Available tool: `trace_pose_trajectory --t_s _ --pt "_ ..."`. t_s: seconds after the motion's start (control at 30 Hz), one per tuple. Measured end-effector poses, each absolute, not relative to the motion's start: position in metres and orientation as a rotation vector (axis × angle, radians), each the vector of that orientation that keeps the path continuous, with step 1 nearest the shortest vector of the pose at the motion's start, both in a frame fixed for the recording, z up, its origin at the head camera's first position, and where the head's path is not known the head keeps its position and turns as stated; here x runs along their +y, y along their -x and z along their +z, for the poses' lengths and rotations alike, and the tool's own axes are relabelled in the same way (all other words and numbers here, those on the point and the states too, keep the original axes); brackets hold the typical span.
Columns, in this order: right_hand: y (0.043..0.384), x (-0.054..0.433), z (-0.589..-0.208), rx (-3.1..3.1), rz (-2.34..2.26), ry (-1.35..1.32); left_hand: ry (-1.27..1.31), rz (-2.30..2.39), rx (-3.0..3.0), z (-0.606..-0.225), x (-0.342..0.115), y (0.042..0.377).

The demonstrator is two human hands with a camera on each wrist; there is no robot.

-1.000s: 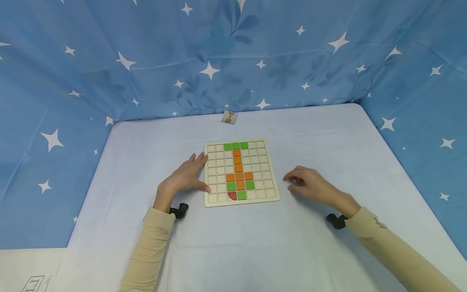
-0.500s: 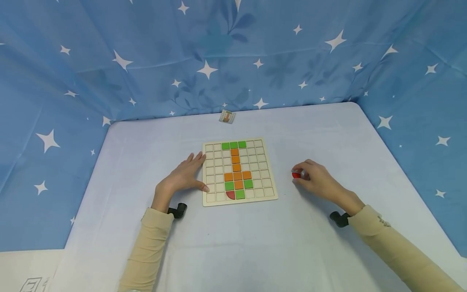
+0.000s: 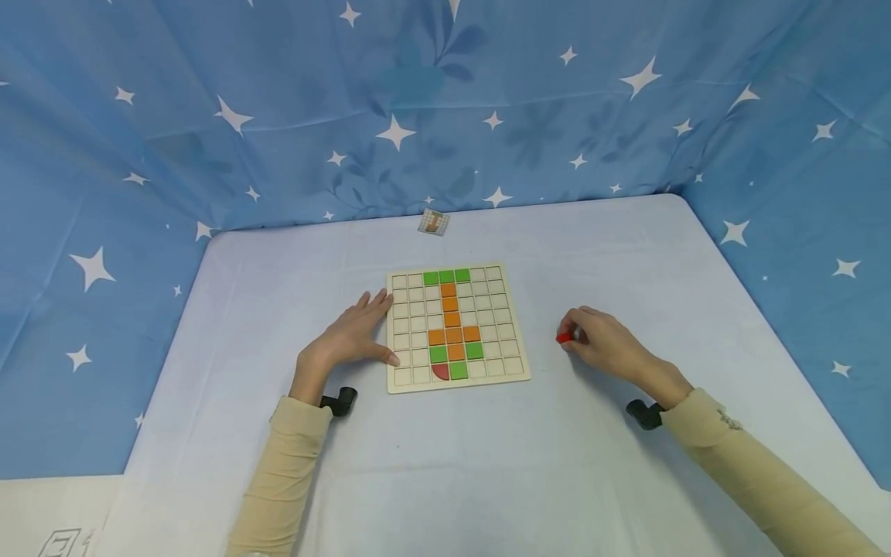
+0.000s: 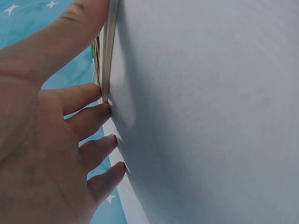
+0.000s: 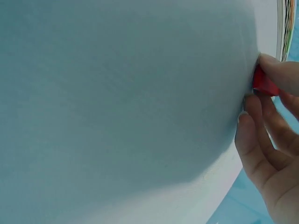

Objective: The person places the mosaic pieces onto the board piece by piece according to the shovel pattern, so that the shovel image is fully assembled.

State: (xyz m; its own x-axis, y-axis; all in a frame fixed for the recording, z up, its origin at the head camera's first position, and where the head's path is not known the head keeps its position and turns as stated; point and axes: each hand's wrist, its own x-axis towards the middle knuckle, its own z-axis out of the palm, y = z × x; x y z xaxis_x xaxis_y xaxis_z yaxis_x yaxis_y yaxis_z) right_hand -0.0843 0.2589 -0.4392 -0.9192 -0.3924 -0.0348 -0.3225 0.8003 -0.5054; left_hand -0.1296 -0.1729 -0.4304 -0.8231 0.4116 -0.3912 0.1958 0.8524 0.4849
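Note:
A pale square grid board (image 3: 490,321) lies mid-table, with green and orange square tiles set in a tall figure on it. One red quarter-round tile (image 3: 441,372) sits in the bottom row, left of a green tile (image 3: 459,370). My left hand (image 3: 350,334) rests at the board's left side, fingers spread, thumb over the lower left edge. In the left wrist view, its fingertips touch the board's edge (image 4: 108,60). To the right of the board, my right hand (image 3: 604,340) pinches a small red piece (image 5: 265,83) between thumb and fingers, close over the table.
A small pattern card (image 3: 434,223) lies at the table's back edge, behind the board. White cloth (image 3: 487,464) covers the table. Blue star-printed curtains (image 3: 445,100) stand at the back and both sides.
My right hand shifted slightly right, away from the board, and a red piece now shows between its fingers, tilting a little over the last half second. The left hand stays put.

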Motion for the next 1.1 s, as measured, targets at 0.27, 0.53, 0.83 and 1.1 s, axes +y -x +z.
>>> trace_pose_trajectory --t_s 0.27,0.53,0.83,1.1 --pt "0.085 0.257 -0.440 2.827 -0.821 0.643 -0.443 0.599 2.536 -0.431 -0.173 0.128" --pt "0.086 0.250 -0.443 2.838 -0.950 0.747 -0.421 0.628 2.520 -0.428 -0.173 0.128" --pt "0.087 0.243 -0.439 2.743 -1.031 0.673 -0.417 0.613 2.514 -0.427 -0.172 0.129" --pt "0.091 0.236 -0.437 2.617 -1.127 0.607 -0.427 0.613 2.518 -0.427 -0.173 0.130"
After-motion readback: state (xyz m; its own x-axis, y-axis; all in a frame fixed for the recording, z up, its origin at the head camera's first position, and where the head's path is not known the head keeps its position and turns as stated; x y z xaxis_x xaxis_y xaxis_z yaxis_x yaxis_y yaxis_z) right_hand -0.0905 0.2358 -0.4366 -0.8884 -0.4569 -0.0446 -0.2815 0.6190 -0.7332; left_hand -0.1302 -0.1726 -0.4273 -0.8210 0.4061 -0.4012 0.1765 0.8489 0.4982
